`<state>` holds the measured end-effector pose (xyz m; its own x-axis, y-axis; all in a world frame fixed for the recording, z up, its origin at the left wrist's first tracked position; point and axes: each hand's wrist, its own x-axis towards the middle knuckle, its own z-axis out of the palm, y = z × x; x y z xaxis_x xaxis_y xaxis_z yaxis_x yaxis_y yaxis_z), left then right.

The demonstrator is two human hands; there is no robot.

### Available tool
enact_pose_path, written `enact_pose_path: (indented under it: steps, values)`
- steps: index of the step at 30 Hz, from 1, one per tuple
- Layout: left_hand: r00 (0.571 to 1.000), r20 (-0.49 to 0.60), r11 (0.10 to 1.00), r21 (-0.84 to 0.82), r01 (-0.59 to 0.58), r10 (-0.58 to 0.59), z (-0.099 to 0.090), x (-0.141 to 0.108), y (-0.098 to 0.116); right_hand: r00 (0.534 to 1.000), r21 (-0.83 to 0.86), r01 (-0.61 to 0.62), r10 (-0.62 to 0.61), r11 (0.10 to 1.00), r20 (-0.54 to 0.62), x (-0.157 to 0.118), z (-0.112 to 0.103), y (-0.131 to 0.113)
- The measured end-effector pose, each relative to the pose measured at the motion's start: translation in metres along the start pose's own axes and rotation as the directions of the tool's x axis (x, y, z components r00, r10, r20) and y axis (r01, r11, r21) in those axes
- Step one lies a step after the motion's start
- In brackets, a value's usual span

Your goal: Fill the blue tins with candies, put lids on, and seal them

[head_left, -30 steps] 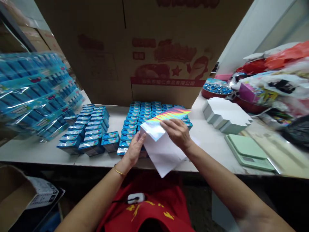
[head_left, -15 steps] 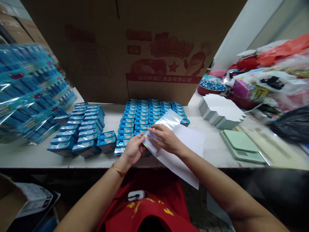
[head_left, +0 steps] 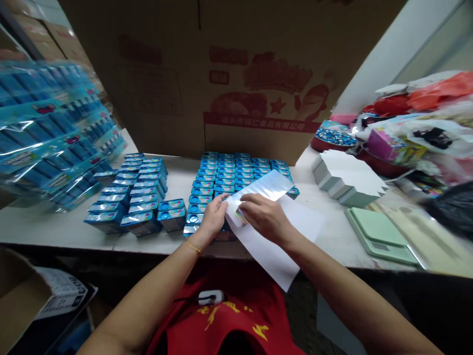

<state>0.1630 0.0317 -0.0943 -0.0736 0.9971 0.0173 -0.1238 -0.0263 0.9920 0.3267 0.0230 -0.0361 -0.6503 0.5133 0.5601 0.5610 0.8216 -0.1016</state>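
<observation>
A shiny, iridescent sheet (head_left: 271, 185) lies at a slant over the front rows of small blue boxes (head_left: 224, 175). My left hand (head_left: 213, 217) holds the left end of this sheet, thumb and fingers closed on its edge. Just to the right, my right hand (head_left: 263, 217) is over the same sheet with its fingers bent together; a small colourful piece shows at the fingertips, too blurred to name. White paper (head_left: 275, 246) lies beneath both, its lower corner hanging past the table's front edge.
More blue boxes (head_left: 142, 209) stand at the left, beside tall film-wrapped stacks (head_left: 48, 133). A big cardboard box (head_left: 236, 29) rises behind. To the right are white card pieces (head_left: 347, 172), a green scale (head_left: 380, 234) and a red bowl of blue packets (head_left: 334, 138).
The view has shifted slightly, so most things appear further right. My right hand has drawn away from my left hand, and more of the shiny sheet shows between them.
</observation>
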Motion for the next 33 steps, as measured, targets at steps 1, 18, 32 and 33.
enact_pose_path:
  steps: [1,18,32,33]
  values:
    - [0.994,-0.044,0.986,0.139,-0.092,0.099,-0.002,0.007,-0.003,0.997,0.081,-0.070,0.072,0.994,-0.025,0.004,-0.011,-0.008]
    - [0.916,0.084,0.209,0.962,-0.178,0.392,-0.213,-0.028,-0.014,0.944,0.593,-0.297,0.325,0.748,0.063,0.035,0.009,-0.067]
    - [0.912,0.105,0.127,0.978,-0.168,0.398,-0.249,-0.013,-0.020,0.896,0.657,-0.404,0.421,0.637,0.142,0.051,0.036,-0.088]
    - [0.909,0.106,0.151,0.972,-0.180,0.404,-0.252,-0.015,-0.018,0.878,0.678,-0.437,0.443,0.591,0.180,0.053,0.041,-0.090]
